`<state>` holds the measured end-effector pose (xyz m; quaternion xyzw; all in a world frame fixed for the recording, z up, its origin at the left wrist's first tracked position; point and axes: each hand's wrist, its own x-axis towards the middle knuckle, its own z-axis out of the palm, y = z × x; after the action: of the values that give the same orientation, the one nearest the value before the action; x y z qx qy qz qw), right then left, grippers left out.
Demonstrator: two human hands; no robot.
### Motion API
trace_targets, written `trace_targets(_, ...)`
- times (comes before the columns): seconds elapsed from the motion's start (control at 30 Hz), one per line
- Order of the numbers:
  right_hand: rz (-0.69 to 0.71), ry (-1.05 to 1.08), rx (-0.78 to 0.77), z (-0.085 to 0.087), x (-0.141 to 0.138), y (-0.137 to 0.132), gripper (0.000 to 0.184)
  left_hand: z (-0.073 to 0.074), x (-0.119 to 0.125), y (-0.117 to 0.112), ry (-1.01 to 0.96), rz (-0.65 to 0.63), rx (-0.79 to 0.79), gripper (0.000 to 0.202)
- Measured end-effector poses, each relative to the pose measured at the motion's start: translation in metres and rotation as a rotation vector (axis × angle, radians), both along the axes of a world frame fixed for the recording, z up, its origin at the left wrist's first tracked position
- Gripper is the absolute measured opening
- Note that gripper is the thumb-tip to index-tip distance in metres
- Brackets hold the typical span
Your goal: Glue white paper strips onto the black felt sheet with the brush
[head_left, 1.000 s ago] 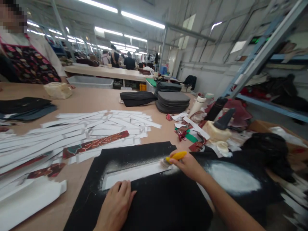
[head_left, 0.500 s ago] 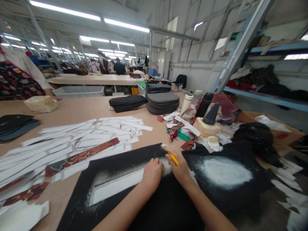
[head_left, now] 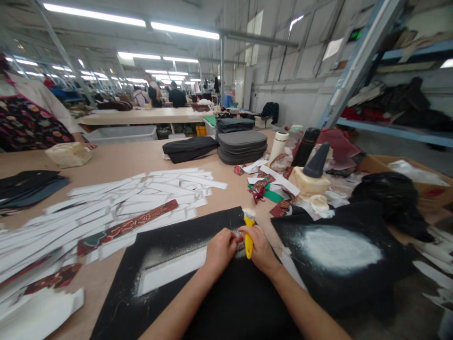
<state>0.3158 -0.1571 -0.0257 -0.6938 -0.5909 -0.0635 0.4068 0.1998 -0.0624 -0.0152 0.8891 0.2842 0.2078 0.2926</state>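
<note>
My right hand [head_left: 260, 249] is closed round a yellow-handled brush [head_left: 248, 230], its bristle end pointing up and away from me. My left hand [head_left: 220, 249] is closed beside it, fingertips pinched against the right end of a white strip [head_left: 171, 271]. That strip lies on a black mat [head_left: 198, 293] smeared with white glue. Both hands meet at the strip's right end.
Many white strips [head_left: 116, 203] and a red patterned strip [head_left: 127, 226] are spread over the wooden table to the left. A second black mat with a white patch [head_left: 339, 248], a cone-topped glue pot [head_left: 311, 177], bottles and grey stacks [head_left: 242, 146] stand behind. A person in a patterned apron [head_left: 31, 123] is at far left.
My left hand has slid from the strip's left part to its right end, meeting my right hand. The brush has swung from lying sideways to pointing upward.
</note>
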Motion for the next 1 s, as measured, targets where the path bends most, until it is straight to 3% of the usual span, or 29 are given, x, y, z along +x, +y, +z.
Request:
trace_targets(0.1, -0.027, -0.147, -0.092, -0.004, -0.004, 0.002, 0.027, -0.001, -0.015, 0.020, -0.268, 0.150, -0.318, 0.007)
trace_targets(0.23, -0.066, -0.337, -0.145, -0.003, -0.010, 0.005, 0.022, 0.001, -0.048, 0.058, -0.462, 0.405, -0.508, 0.034)
trace_targets(0.3, -0.070, -0.408, -0.192, 0.004, -0.015, 0.007, 0.021, 0.004, -0.062, 0.066, -0.536, 0.427, -0.656, 0.044)
trace_targets(0.37, -0.066, -0.442, -0.245, 0.013, -0.023, 0.011, 0.023, 0.007, -0.071, 0.059, -0.516, 0.331, -0.791, 0.051)
trace_targets(0.43, -0.052, -0.431, -0.284, 0.023, -0.031, 0.017, 0.026, 0.009, -0.076, 0.042, -0.387, 0.192, -0.704, 0.054)
trace_targets(0.5, -0.036, -0.376, -0.306, 0.028, -0.039, 0.023, 0.030, 0.010, -0.078, 0.024, -0.221, 0.090, -0.394, 0.055)
trace_targets(0.57, -0.047, -0.320, -0.320, 0.028, -0.046, 0.029, 0.032, 0.010, -0.080, 0.011, -0.062, 0.064, -0.071, 0.042)
trace_targets(0.63, -0.083, -0.301, -0.335, 0.021, -0.051, 0.032, 0.031, 0.011, -0.082, 0.010, 0.025, 0.115, 0.051, 0.020)
trace_targets(0.67, -0.102, -0.313, -0.337, 0.016, -0.052, 0.033, 0.031, 0.012, -0.083, 0.013, 0.008, 0.166, -0.019, 0.012)
trace_targets(0.83, -0.121, -0.502, -0.259, -0.007, -0.051, 0.032, 0.026, 0.027, -0.096, 0.066, -0.296, 0.373, -0.787, 0.007)
trace_targets(1.0, -0.110, -0.605, -0.122, -0.018, -0.048, 0.032, 0.026, 0.050, -0.149, 0.144, -0.514, 0.569, -1.035, 0.007)
